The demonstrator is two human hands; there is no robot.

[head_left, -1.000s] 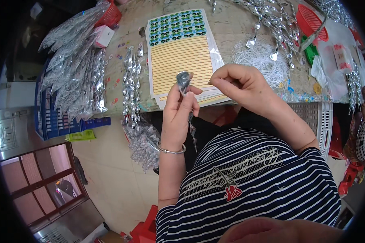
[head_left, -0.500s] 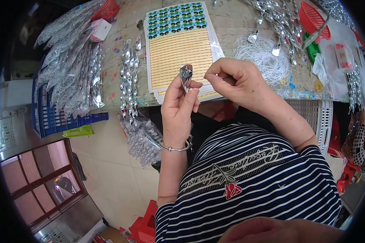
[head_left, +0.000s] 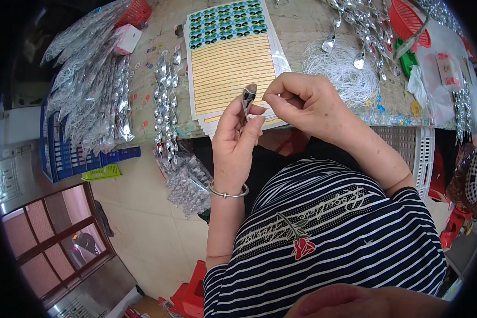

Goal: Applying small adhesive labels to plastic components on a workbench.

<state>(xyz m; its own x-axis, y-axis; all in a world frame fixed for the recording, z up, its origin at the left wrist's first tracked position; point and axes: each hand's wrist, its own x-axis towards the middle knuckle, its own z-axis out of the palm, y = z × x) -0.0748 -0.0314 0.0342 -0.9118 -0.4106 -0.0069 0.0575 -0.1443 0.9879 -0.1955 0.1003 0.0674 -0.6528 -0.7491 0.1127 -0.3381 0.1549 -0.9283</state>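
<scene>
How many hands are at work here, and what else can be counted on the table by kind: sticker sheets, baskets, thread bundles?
Hands: 2, the left hand pinching a small silver piece, the right hand beside it
Sticker sheet stack: 1
Red baskets: 2
White thread bundle: 1
Blue crate: 1
Loose silver pieces: too many to count
Total: 8

The left hand (head_left: 237, 139) is raised upright, palm turned toward the right, thumb and forefinger pinched together at the top, its forearm rising from below. The right hand (head_left: 302, 102) curls beside it, fingertips (head_left: 270, 98) pinched and aimed left, forearm slanting in from the lower right
</scene>
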